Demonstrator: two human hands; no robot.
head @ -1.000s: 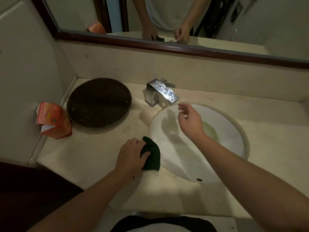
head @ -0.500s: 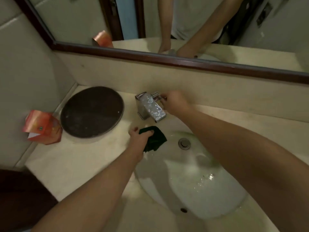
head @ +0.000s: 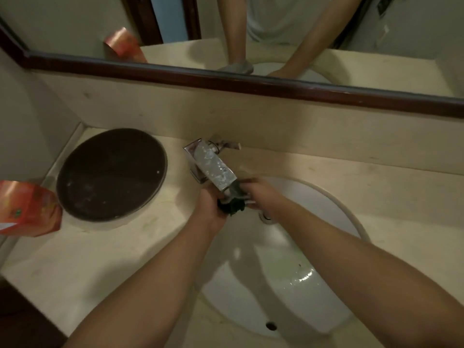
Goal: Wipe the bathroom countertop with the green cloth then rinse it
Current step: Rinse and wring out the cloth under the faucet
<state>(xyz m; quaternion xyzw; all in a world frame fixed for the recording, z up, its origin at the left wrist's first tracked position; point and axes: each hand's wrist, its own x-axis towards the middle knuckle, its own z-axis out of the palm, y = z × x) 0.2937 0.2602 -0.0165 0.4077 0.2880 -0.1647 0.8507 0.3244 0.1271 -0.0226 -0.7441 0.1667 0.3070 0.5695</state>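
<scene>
The dark green cloth (head: 232,205) is bunched up under the spout of the chrome tap (head: 213,167), over the back of the white sink (head: 334,204). My left hand (head: 209,207) grips it from the left and my right hand (head: 259,195) grips it from the right; both are closed on it. Most of the cloth is hidden between my fingers. Water glistens in the basin lower right. The beige countertop (head: 100,252) stretches to the left of the sink.
A dark round tray (head: 111,173) lies on the counter at back left. An orange carton (head: 27,208) stands at the left edge by the wall. The framed mirror (head: 251,79) runs above the backsplash. The drain (head: 266,217) sits just below my right hand.
My left hand carried the cloth from the counter's edge into the sink and under the spout. My right hand left the tap handle and came down onto the cloth.
</scene>
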